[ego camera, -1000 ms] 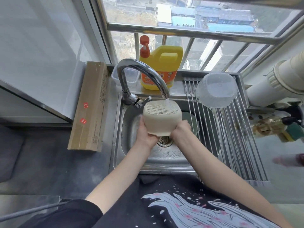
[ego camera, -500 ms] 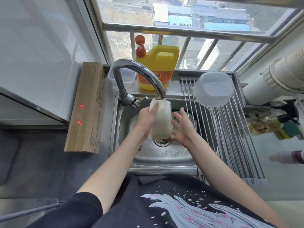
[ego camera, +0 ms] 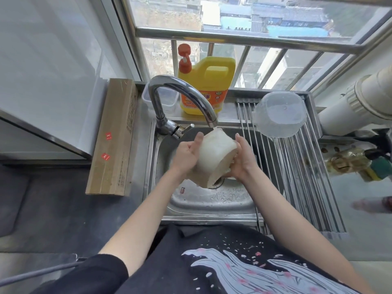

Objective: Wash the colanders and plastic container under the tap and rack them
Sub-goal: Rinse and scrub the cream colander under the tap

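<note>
Now one cream, matte, rounded plastic colander point(ego camera: 214, 158) under the curved chrome tap point(ego camera: 182, 98), gripped between left hand point(ego camera: 187, 154) and right hand point(ego camera: 244, 160) above the steel sink point(ego camera: 212, 200), one clear plastic container point(ego camera: 280, 114) upturned on the ribbed steel rack point(ego camera: 307, 177).

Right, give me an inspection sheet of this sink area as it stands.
Surface: wet steel sink; roll-up drying rack over its right part.
Job's things: white colander tilted under the running tap; clear plastic container upside down on the rack.
Clutter: yellow detergent jug, clear tub, cardboard box.
Hands: left hand and right hand hold the colander between them.
Cables: grey cord at lower left.
Surroundings: barred window, white pipe.
</note>
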Tool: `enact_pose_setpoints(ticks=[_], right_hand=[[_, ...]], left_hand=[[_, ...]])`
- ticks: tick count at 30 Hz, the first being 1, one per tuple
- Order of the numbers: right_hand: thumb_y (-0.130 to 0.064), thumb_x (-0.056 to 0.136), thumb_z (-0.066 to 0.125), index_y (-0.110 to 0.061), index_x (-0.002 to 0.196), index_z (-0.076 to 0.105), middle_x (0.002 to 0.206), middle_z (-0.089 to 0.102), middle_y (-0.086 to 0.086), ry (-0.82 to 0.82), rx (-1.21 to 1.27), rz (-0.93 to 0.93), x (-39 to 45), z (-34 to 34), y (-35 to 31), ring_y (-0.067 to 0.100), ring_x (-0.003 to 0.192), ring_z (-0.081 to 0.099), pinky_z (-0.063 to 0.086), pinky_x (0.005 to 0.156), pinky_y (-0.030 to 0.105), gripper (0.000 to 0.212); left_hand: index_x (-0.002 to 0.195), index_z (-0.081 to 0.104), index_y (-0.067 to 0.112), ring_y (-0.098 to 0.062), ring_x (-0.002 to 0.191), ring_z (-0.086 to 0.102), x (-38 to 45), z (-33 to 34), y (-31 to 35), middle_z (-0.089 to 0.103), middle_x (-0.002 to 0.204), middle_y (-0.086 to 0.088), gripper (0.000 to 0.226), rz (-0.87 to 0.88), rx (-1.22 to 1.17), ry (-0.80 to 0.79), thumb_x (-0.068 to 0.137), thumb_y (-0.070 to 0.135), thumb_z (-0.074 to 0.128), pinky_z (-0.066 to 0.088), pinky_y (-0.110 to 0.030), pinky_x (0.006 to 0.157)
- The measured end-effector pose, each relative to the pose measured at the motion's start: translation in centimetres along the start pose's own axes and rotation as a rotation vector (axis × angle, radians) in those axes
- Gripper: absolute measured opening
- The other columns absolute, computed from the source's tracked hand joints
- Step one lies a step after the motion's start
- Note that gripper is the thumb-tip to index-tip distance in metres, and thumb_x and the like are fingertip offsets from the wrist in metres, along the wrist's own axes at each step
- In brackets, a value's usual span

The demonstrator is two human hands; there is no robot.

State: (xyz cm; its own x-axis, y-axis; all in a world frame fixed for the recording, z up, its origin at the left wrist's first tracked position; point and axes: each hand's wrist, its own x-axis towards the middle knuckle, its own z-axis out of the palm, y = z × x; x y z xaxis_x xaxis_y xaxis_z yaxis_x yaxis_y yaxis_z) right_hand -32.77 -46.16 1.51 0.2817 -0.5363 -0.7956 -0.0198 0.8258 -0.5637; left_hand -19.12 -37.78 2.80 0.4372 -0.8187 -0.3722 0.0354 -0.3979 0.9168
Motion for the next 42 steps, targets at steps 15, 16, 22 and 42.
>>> enact_pose_setpoints(ticks=[15, 16, 22, 42], right_hand=[[-0.015, 0.094, 0.049, -0.008, 0.098, 0.065, 0.087, 0.069, 0.015, 0.256, 0.515, 0.394, -0.5, 1.2, 2.0, 0.033, 0.084, 0.067, 0.057, 0.072, 0.044, 0.018], [-0.015, 0.096, 0.045, -0.009, 0.094, 0.064, 0.086, 0.069, 0.013, 0.293, 0.558, 0.411, -0.5, 1.4, 2.2, 0.032, 0.087, 0.067, 0.056, 0.073, 0.043, 0.02], [-0.011, 0.102, 0.028, -0.008, 0.079, 0.055, 0.094, 0.065, 0.008, 0.284, 0.798, 0.288, -0.4, 2.5, 3.2, 0.023, 0.097, 0.066, 0.053, 0.077, 0.034, 0.035], [-0.011, 0.1, 0.042, -0.004, 0.13, 0.044, 0.096, 0.06, 0.007, 0.008, -0.015, -0.162, -1.8, 1.8, 1.2, 0.023, 0.078, 0.062, 0.059, 0.057, 0.036, 0.03]], left_hand=[[0.114, 0.06, 0.005, -0.018, 0.083, 0.069, -0.4, -1.3, -2.8, 0.072, 0.092, -0.01, 0.028, -0.496, -0.976, -0.129, 0.096, 0.024, 0.05, 0.059, -0.027, 0.069], [0.113, 0.059, 0.005, -0.018, 0.086, 0.067, -0.8, -0.8, -3.0, 0.071, 0.092, -0.01, 0.026, -0.502, -1.005, -0.126, 0.097, 0.022, 0.049, 0.059, -0.028, 0.071], [0.117, 0.055, 0.01, -0.022, 0.098, 0.062, -0.8, 1.0, -2.8, 0.067, 0.101, -0.009, 0.022, -0.542, -1.072, -0.156, 0.098, 0.02, 0.046, 0.058, -0.044, 0.074], [0.145, 0.03, 0.018, -0.044, 0.128, 0.039, 0.8, -0.1, -3.5, 0.036, 0.14, -0.017, 0.051, -0.916, -0.849, 0.04, 0.098, 0.029, 0.048, 0.043, -0.053, 0.09]])
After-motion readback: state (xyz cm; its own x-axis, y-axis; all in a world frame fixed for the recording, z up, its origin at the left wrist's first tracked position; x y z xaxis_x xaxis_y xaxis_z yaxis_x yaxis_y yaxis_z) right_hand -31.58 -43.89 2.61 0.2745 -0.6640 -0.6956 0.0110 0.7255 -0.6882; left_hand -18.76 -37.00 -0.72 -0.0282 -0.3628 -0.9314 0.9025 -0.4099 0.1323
